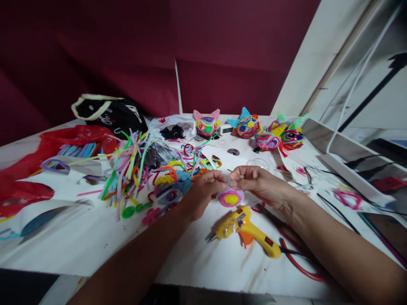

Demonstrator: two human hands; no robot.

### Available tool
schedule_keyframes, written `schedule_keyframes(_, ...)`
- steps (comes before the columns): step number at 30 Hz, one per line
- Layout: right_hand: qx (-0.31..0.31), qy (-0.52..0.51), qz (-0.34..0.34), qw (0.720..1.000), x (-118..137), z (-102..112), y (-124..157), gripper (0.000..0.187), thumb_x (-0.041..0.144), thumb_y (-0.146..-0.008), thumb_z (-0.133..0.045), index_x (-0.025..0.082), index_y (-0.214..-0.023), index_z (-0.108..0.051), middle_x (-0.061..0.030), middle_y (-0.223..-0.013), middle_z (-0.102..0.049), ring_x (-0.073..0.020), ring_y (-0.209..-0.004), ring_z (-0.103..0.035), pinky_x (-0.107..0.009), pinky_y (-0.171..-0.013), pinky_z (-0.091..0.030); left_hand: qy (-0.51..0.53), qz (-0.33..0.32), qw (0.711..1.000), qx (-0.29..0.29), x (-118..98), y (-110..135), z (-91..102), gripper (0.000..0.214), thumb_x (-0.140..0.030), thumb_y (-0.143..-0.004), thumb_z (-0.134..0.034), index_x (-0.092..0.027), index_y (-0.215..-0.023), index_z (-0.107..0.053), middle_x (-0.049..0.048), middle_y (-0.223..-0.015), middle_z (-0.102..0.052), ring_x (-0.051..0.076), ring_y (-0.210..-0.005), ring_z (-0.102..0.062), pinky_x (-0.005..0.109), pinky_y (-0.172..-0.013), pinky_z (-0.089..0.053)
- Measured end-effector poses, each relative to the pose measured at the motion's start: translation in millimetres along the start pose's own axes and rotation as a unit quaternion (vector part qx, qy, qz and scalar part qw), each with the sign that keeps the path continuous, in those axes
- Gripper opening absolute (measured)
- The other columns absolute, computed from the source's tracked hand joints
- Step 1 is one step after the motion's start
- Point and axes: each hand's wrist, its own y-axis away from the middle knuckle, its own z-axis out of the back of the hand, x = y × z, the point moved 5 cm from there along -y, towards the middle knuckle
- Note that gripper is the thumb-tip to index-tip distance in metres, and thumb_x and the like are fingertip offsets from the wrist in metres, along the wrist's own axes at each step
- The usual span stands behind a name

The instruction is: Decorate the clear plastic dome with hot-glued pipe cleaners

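Note:
My left hand (203, 190) and my right hand (254, 182) meet over the middle of the white table (95, 237). Together they pinch a small round piece (230, 197) wound from pink and yellow pipe cleaner, which hangs just below the fingertips. Both hands have their fingers closed on it. A yellow glue gun (246, 228) lies on the table just in front of the hands, nozzle pointing left.
A heap of loose coloured pipe cleaners (130, 173) lies to the left, with a red plastic bag (47, 144) and a black bag (110, 112) behind. Three finished pipe-cleaner faces (207, 124) (246, 125) (281, 135) stand at the back. A red cord (299, 264) and cables run at right.

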Motion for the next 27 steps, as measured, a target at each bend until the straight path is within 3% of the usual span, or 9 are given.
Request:
schedule_keyframes(7, -0.001, 0.025, 0.006, 1.0, -3.3, -5.4, 2.6, 0.034, 0.032, -0.055, -0.089, 0.017, -0.074, -0.066, 0.0041, -0.065, -0.06, -0.0088, -0.059, -0.051, -0.023, -0.058, -0.038, -0.038, -0.014, 0.999, 0.016, 1.7, -1.4, 0.5, 0.015, -0.019, -0.056, -0.067, -0.016, -0.067, -0.057, -0.0035, -0.061, -0.053, 0.009, -0.057, -0.045, 0.023, -0.056, -0.032)
schedule_keyframes(16, 0.022, 0.016, 0.007, 1.0, 5.6, -1.4, 4.7, 0.03, 0.03, -0.06, -0.086, 0.018, -0.085, -0.073, 0.0009, -0.075, -0.068, -0.011, -0.069, -0.059, -0.026, -0.071, -0.045, -0.026, -0.053, 0.998, -0.013, -4.3, -0.2, 2.4, 0.016, -0.017, -0.056, -0.071, -0.016, -0.064, -0.056, -0.0051, -0.057, -0.051, 0.007, -0.054, -0.043, 0.022, -0.055, -0.031)
schedule_keyframes(27, 0.039, 0.029, 0.018, 0.999, 4.9, 1.9, 4.0, 0.031, 0.026, -0.064, -0.084, 0.018, -0.091, -0.073, -0.0003, -0.078, -0.068, -0.0111, -0.068, -0.059, -0.025, -0.07, -0.045, 0.0, -0.057, 0.998, -0.01, -4.5, 0.5, 1.8, 0.019, -0.019, -0.057, -0.071, -0.016, -0.064, -0.054, -0.0058, -0.056, -0.049, 0.007, -0.053, -0.042, 0.023, -0.054, -0.031)
